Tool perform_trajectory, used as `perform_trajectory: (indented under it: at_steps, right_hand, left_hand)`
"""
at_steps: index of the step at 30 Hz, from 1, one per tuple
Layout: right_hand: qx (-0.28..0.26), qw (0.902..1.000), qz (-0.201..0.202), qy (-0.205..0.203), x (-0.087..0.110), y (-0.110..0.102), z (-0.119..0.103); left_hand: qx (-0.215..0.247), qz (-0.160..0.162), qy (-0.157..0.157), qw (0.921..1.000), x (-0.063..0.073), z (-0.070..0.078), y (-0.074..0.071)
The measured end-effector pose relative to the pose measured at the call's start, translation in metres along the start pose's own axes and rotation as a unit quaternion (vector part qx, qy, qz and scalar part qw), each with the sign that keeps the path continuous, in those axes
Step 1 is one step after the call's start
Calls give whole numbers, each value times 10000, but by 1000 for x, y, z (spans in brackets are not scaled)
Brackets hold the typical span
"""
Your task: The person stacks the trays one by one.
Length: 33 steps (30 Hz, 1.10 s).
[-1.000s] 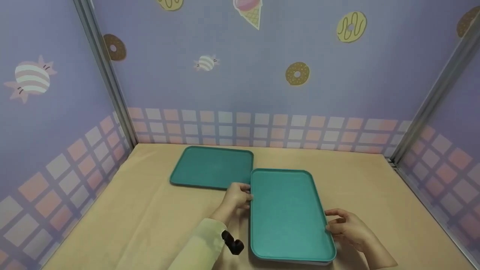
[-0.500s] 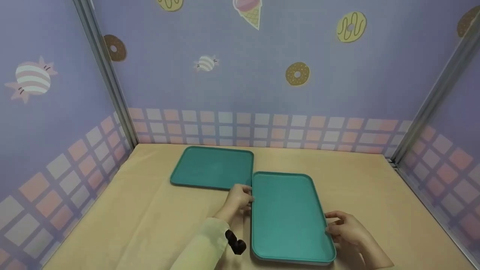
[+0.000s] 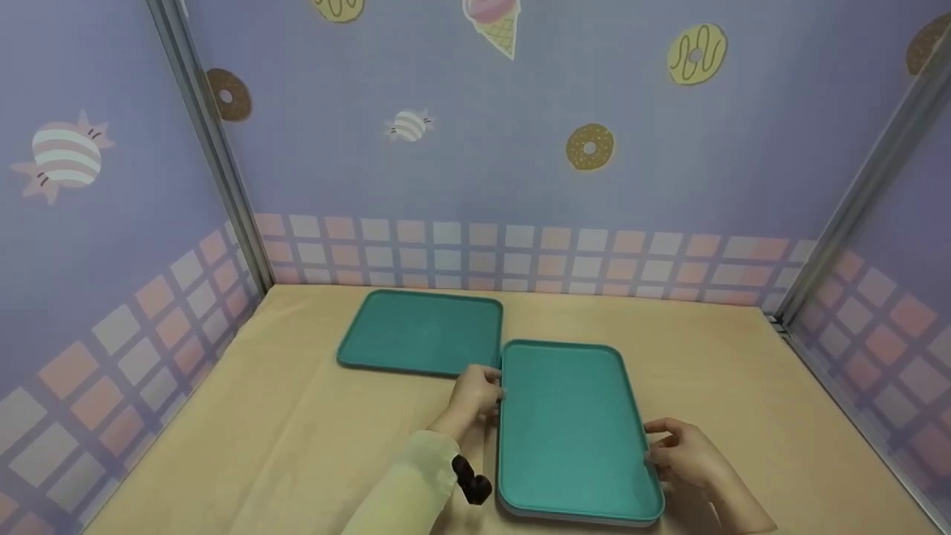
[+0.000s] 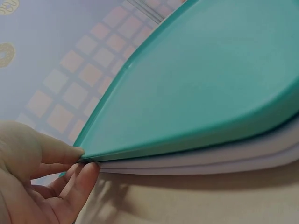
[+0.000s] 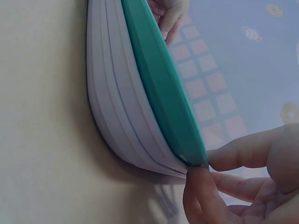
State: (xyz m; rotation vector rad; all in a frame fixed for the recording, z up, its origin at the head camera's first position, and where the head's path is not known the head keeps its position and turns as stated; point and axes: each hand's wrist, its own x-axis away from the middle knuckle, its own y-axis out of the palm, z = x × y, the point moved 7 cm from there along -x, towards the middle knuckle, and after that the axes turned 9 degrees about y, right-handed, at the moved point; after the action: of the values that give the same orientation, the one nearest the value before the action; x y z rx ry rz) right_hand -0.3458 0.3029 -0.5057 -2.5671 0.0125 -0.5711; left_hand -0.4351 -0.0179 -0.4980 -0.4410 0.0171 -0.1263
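A teal rectangular tray (image 3: 572, 431) lies lengthwise on top of pale lilac trays (image 4: 210, 161), whose stacked rims show under it in both wrist views. My left hand (image 3: 472, 392) pinches the teal tray's left rim between thumb and fingers. On the opposite side my right hand (image 3: 687, 455) pinches the right rim, close to the near end. In the right wrist view, thumb and fingertips (image 5: 201, 179) meet at the teal rim. Whether the fingers also hold the pale trays cannot be told.
A second teal tray (image 3: 423, 331) lies crosswise at the back left, its near right corner by the stack. Beige cloth (image 3: 297, 446) covers the table. Patterned walls (image 3: 520, 186) stand on three sides, with metal posts (image 3: 215, 148) at the corners.
The upper teal tray has come down slightly and towards me, with both hands on its rims. In the last half second it has barely moved. The back tray has stayed put.
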Motion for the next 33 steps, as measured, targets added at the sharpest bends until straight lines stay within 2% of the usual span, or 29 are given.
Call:
perform_trajectory:
  at_steps: [3,8,19,25,33]
  right_hand:
    - [156,9998,93,44,0,0,0]
    - [303,9994,156,-33,1,2,-1]
    - [362,9992,-13,155,0,1,2]
    - [356,9994,3,29,2,3,2]
    - [419,9990,34,163,1,3,3]
  left_hand:
    - [-75,13,-46,10000,0,-1,0]
    - [124,-41,-138,9998,1,-4,1]
    - [467,-129,-335,9983,4,-10,1]
    - [518,-80,-310,9981,8,-12,0]
    - [685,-49,-219,9974,10,-16,2]
